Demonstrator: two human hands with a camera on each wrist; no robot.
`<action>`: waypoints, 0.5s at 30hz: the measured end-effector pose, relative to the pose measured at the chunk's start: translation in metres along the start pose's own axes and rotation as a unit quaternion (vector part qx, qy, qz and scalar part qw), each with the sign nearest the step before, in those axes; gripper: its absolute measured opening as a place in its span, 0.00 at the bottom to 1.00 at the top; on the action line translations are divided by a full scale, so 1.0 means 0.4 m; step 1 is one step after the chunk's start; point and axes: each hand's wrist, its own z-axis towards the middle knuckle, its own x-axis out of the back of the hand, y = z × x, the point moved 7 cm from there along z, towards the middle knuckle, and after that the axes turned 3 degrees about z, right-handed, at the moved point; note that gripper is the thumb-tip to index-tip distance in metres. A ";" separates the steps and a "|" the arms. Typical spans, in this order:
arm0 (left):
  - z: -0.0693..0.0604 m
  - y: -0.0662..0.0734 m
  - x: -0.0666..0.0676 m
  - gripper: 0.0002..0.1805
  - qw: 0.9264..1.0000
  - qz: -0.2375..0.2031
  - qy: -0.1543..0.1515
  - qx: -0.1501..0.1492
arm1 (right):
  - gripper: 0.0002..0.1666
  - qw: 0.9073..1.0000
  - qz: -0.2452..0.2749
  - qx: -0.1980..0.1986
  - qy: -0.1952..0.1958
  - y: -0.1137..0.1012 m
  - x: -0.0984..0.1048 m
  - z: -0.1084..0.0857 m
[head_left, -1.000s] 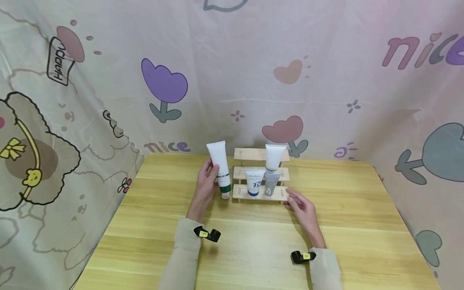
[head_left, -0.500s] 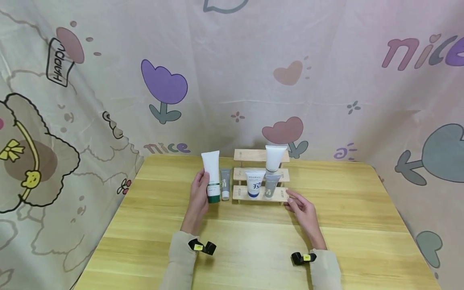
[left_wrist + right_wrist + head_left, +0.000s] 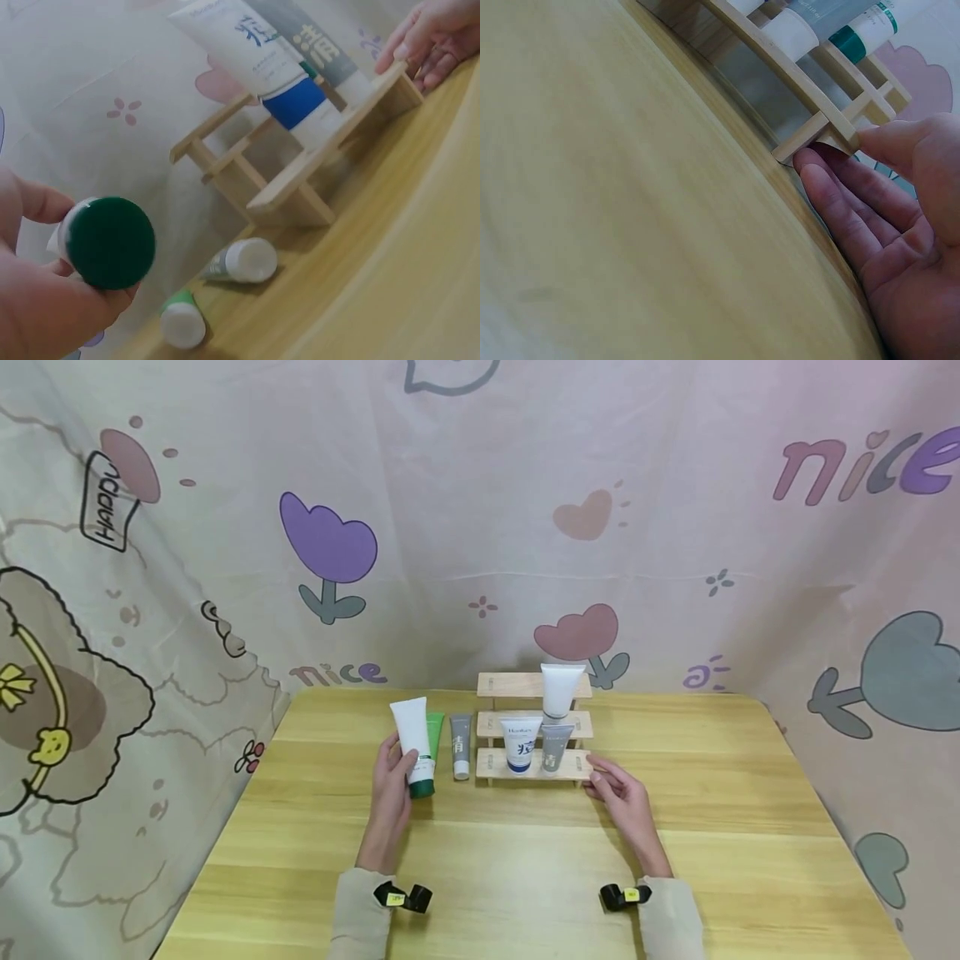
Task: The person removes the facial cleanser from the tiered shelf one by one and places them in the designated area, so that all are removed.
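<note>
My left hand (image 3: 389, 781) grips a white tube with a dark green cap (image 3: 413, 746), left of the wooden tiered rack (image 3: 491, 765); in the left wrist view the green cap (image 3: 112, 243) faces the camera. My right hand (image 3: 626, 800) pinches the right end of the rack's lowest tier, thumb on top and fingers beneath, as the right wrist view shows at the rack's end (image 3: 840, 127). On the lowest tier stand a white tube with a blue cap (image 3: 521, 742) and a grey tube (image 3: 554, 747). A white tube (image 3: 560, 690) stands higher, at the right.
A small grey tube (image 3: 461, 747) lies on the wooden table (image 3: 510, 877), between the held tube and the rack. Partly behind the held tube is a green tube (image 3: 435, 735); its white cap (image 3: 183, 325) shows in the left wrist view. A patterned cloth (image 3: 465, 527) hangs behind.
My left hand has moved left and nearer with the white tube, uncovering the small grey tube and then part of the green one. My right hand stays at the rack's end.
</note>
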 end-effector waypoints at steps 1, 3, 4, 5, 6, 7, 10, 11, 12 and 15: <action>0.001 -0.002 0.005 0.31 1.000 -0.002 0.002 0.004 | 0.22 1.000 -0.001 -0.003 0.001 0.001 0.001 0.000; 0.003 -0.006 0.016 0.32 1.000 0.000 0.007 0.012 | 0.22 1.000 -0.002 -0.005 0.001 0.000 0.001 -0.001; 0.005 -0.007 0.022 0.33 1.000 0.004 0.010 0.016 | 0.22 1.000 -0.003 -0.007 0.001 0.001 0.001 -0.001; 0.006 -0.009 0.029 0.33 1.000 0.008 0.015 0.019 | 0.22 1.000 -0.004 -0.008 0.001 0.001 0.002 0.000; 0.008 -0.011 0.036 0.34 0.999 0.016 0.022 0.024 | 0.23 1.000 -0.006 -0.008 0.000 0.001 0.001 0.000; 0.010 -0.012 0.043 0.34 0.999 0.023 0.027 0.028 | 0.23 1.000 -0.005 -0.008 0.000 0.002 0.002 0.000; 0.016 -0.012 0.062 0.33 0.997 0.057 0.037 0.032 | 0.23 1.000 -0.005 -0.009 0.000 0.003 0.002 0.001; 0.019 -0.012 0.069 0.33 0.996 0.066 0.040 0.034 | 0.23 1.000 -0.004 -0.009 0.000 0.003 0.002 0.001; 0.022 -0.011 0.075 0.33 0.996 0.074 0.042 0.035 | 0.23 1.000 -0.004 -0.009 0.000 0.003 0.002 0.001; 0.035 -0.012 0.091 0.33 0.994 0.089 0.044 0.037 | 0.22 1.000 -0.004 -0.009 0.001 0.003 0.002 0.001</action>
